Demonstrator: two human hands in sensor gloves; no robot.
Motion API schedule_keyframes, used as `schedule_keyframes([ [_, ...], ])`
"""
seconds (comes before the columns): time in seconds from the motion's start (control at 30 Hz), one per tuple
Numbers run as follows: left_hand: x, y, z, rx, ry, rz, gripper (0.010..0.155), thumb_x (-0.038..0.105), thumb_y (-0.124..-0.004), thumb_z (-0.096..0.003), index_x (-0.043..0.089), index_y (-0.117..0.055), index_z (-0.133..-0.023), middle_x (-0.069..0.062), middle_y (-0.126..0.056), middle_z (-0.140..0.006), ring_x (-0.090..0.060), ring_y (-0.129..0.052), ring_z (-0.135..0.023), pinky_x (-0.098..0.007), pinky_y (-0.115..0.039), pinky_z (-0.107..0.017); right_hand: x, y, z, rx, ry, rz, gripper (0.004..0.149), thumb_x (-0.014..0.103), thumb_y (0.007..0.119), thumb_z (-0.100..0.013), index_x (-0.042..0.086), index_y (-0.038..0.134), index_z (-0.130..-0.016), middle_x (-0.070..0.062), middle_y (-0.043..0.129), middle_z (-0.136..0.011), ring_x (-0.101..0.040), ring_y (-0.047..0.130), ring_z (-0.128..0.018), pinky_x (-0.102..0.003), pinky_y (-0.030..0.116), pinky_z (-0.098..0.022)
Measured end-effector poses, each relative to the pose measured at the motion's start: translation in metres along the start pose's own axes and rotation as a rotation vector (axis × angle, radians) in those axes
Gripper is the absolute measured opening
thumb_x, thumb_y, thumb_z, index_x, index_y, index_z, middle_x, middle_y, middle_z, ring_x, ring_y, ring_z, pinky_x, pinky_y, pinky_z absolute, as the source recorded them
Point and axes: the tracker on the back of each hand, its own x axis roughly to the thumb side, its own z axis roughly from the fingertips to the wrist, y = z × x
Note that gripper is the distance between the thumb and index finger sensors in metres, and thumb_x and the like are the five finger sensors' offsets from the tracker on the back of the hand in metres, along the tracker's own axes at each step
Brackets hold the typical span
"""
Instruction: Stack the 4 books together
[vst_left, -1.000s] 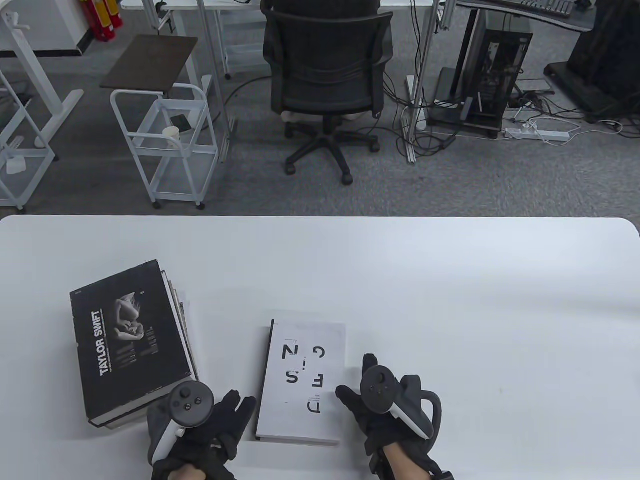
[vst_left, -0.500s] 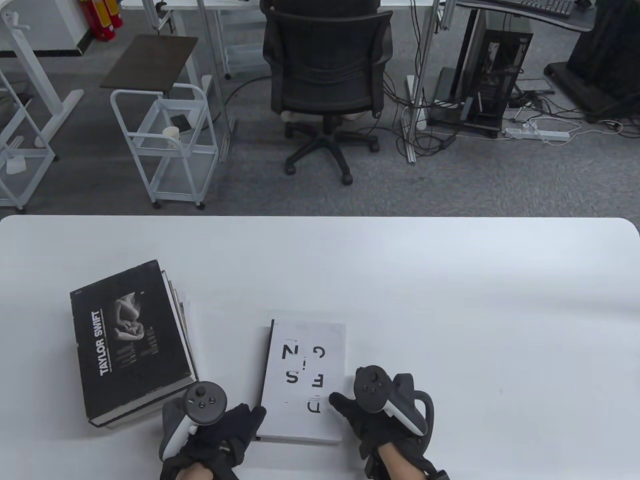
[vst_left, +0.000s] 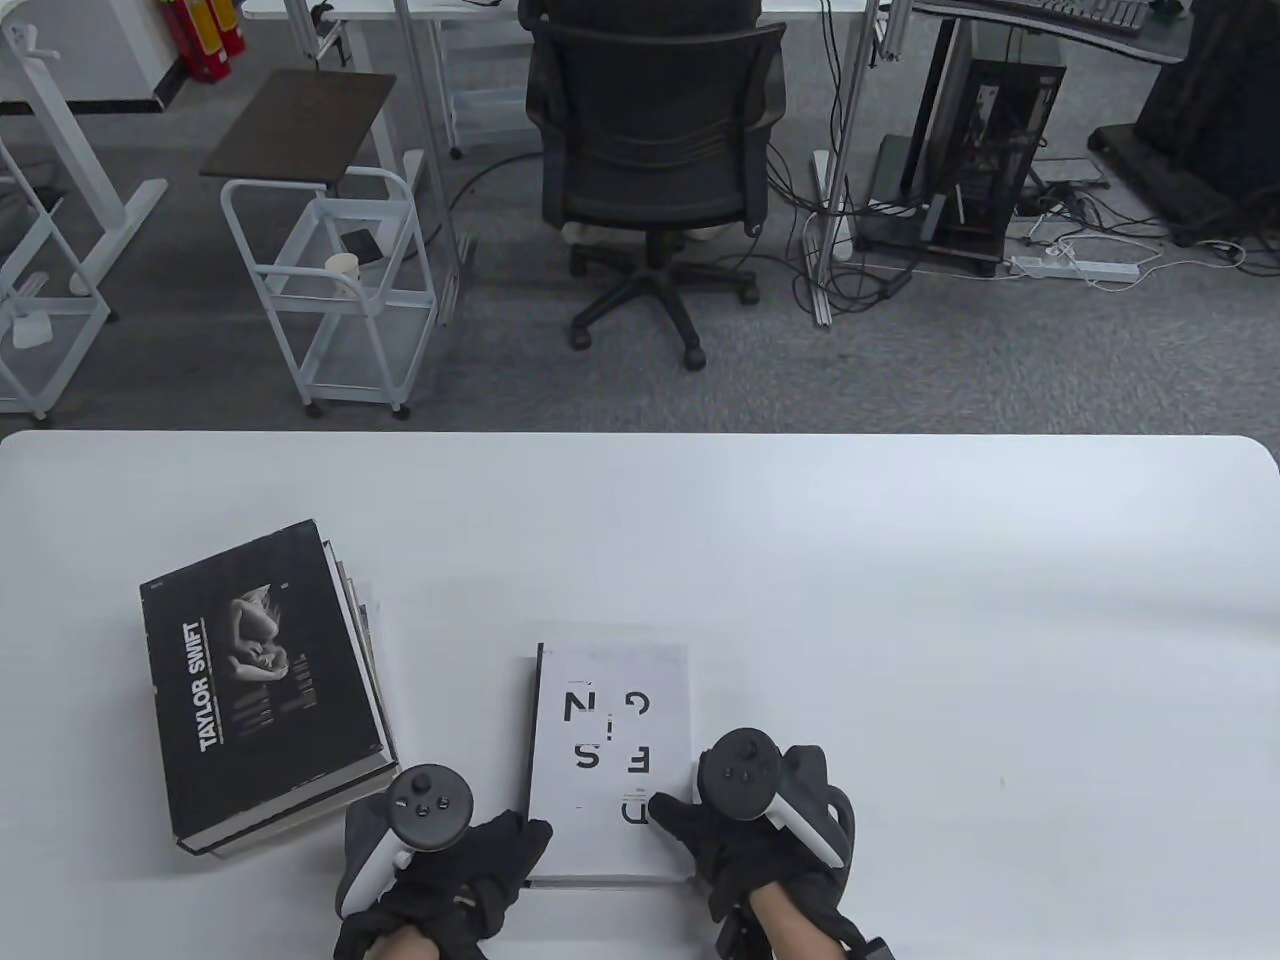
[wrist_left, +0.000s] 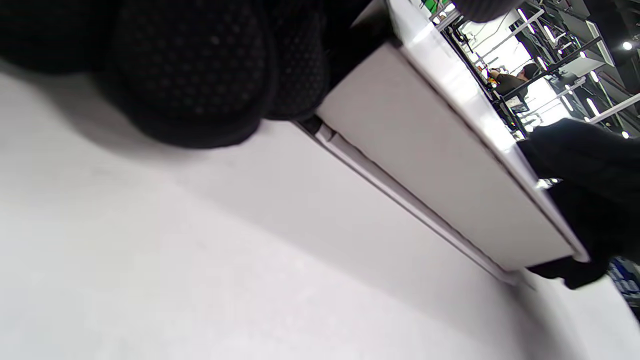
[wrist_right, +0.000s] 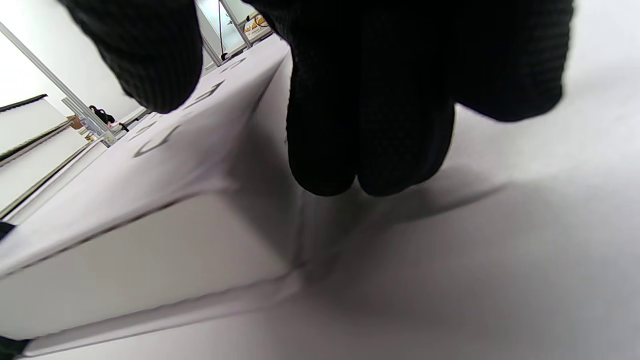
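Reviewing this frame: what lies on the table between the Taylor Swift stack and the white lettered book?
Mostly bare table, seen in the table view. Only near the front edge does the left hand sit in that gap, reaching the white book beside the Taylor Swift stack.

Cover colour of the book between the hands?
White book with scattered black letters; clearest in the table view.

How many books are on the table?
4, I think. The white book lies alone near the table's front edge, a hand at each near corner. The black Taylor Swift book tops a pile on the left; two more seem to peek out underneath, but they are mostly hidden.
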Motion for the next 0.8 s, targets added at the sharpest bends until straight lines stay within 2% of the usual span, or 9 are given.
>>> schedule_keyframes([
  [0.27,0.0027,-0.003,-0.0024,-0.014,-0.004,-0.004,0.076,0.058,-0.058,-0.0515,0.0,-0.057,-0.099,-0.014,-0.092,-0.063,-0.023,-0.102,-0.031,-0.05,-0.084,-0.027,0.0006,0.0014,-0.001,0.012,0.006,0.01,0.079,0.053,0.077,-0.058,-0.01,0.059,-0.103,-0.01,0.101,-0.064,-0.03,0.103,-0.046,-0.04,0.089,-0.034],
  [0.8,0.006,-0.0037,-0.0017,0.042,-0.063,-0.035,0.074,0.056,-0.06,-0.0506,-0.001,-0.059,-0.099,-0.017,-0.093,-0.063,-0.026,-0.104,-0.032,-0.051,-0.085,-0.028,-0.004,0.0022,-0.0033,0.033,0.001,-0.104,0.08,0.056,0.068,-0.061,-0.013,0.059,-0.101,-0.017,0.101,-0.063,-0.034,0.103,-0.043,-0.041,0.089,-0.032],
])
